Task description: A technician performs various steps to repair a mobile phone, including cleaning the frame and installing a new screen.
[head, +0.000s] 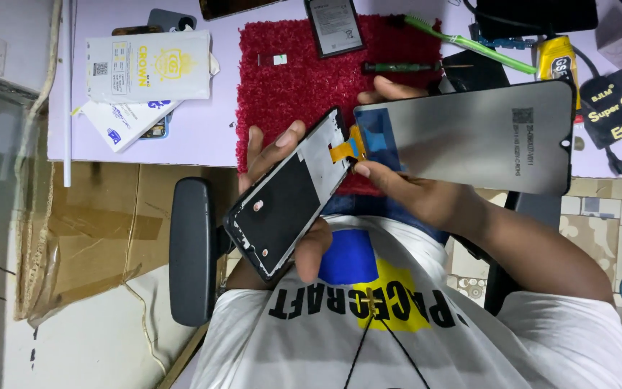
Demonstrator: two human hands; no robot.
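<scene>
My left hand (309, 253) grips a black phone frame (286, 198) from below, thumb on its near edge and fingers behind it. The frame is tilted, with its inner side facing me. My right hand (426, 196) holds a grey display panel (469, 137) by its left end, back side up. An orange flex cable (347, 150) runs from the panel to the top of the frame. Both are held above my lap, just in front of a red mat (289, 79) on the table.
On the table lie a phone battery (334, 27), a green toothbrush (469, 43), a screwdriver (404, 67), a white packet (149, 65), a yellow glue tube (557, 61) and a black adapter (617, 108). A chair armrest (192, 248) and cardboard (95, 230) are at left.
</scene>
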